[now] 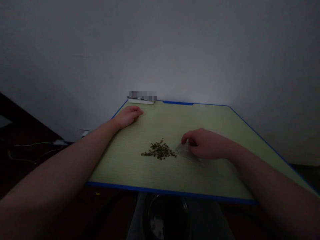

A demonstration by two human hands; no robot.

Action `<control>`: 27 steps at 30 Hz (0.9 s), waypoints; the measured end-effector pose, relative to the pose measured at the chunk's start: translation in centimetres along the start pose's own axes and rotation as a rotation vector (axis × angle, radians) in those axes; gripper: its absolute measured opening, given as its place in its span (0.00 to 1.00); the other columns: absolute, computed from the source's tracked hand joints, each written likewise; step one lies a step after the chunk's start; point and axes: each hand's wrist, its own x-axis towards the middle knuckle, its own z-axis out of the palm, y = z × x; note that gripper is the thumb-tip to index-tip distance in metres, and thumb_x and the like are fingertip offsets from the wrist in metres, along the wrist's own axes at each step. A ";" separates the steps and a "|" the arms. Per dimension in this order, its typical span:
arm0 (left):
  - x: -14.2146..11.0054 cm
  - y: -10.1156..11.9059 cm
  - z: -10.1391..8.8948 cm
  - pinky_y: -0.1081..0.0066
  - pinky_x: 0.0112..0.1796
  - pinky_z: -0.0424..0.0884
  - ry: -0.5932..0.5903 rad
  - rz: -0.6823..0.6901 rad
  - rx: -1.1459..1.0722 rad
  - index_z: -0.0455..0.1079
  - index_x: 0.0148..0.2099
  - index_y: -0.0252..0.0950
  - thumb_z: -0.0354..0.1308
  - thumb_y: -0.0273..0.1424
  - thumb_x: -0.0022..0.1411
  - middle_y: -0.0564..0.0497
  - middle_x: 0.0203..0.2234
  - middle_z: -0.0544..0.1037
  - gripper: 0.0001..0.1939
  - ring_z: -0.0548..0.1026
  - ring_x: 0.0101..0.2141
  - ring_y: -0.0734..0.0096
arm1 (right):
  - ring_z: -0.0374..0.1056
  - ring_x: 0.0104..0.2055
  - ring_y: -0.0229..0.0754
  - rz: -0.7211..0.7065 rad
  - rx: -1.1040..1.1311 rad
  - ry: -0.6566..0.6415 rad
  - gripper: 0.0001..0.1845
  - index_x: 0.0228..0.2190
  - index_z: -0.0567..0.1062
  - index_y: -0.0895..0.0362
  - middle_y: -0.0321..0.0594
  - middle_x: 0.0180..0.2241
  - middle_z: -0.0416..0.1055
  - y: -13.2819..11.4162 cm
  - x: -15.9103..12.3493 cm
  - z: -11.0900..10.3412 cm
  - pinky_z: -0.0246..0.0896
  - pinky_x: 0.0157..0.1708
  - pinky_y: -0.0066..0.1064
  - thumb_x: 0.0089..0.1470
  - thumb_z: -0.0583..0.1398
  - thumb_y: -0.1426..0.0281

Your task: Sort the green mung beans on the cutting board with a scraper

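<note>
A small pile of greenish-brown seed-like pieces (160, 150) lies loose on the light-topped table (140, 173), with a few bits scattered round its edges. Just right of the pile, my right hand (203, 143) has its fingers bent down onto a clear, crinkled plastic bag (183, 149). The bag lies on the table, and my palm and fingers cover part of it. Whether anything is inside the bag is too dim to make out. Towards the far left corner, my left hand (128, 116) rests on the tabletop, fingers loosely curled together, with nothing visible in them.
A white flat object (141, 101), blurred on top, sits at the table's far left corner. Blue edging (175, 192) runs round the table, and a pale wall stands behind it. A dark round glossy thing (166, 216) is below the near edge; cables (58, 142) lie at left.
</note>
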 end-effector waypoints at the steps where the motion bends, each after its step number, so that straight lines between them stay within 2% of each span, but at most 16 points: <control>1: 0.0 -0.1 0.0 0.74 0.16 0.46 0.003 0.005 0.000 0.56 0.22 0.36 0.54 0.37 0.52 0.59 0.11 0.54 0.14 0.53 0.13 0.82 | 0.65 0.25 0.36 0.003 -0.006 -0.013 0.19 0.38 0.74 0.55 0.38 0.27 0.73 0.0 0.0 -0.1 0.52 0.23 0.25 0.41 0.55 0.75; 9: 0.0 0.0 0.0 0.74 0.17 0.47 -0.004 0.012 0.040 0.57 0.22 0.36 0.54 0.39 0.53 0.59 0.12 0.55 0.14 0.53 0.13 0.82 | 0.65 0.24 0.36 -0.018 -0.037 -0.070 0.17 0.36 0.75 0.54 0.38 0.28 0.74 0.2 -0.4 -0.3 0.51 0.22 0.26 0.41 0.55 0.75; 22: -0.2 0.6 0.1 0.74 0.17 0.47 -0.009 -0.015 0.050 0.55 0.22 0.36 0.54 0.38 0.52 0.59 0.11 0.56 0.15 0.53 0.13 0.82 | 0.65 0.25 0.36 -0.049 -0.048 -0.030 0.18 0.38 0.74 0.53 0.37 0.29 0.73 -0.2 -0.5 -0.1 0.51 0.23 0.26 0.42 0.55 0.74; 27: -0.3 0.5 0.0 0.74 0.17 0.47 -0.012 -0.003 0.072 0.56 0.22 0.36 0.54 0.39 0.53 0.59 0.11 0.56 0.15 0.53 0.13 0.82 | 0.64 0.24 0.36 -0.040 -0.065 -0.048 0.17 0.36 0.75 0.54 0.37 0.26 0.73 -0.1 -0.7 -0.4 0.50 0.22 0.26 0.42 0.55 0.75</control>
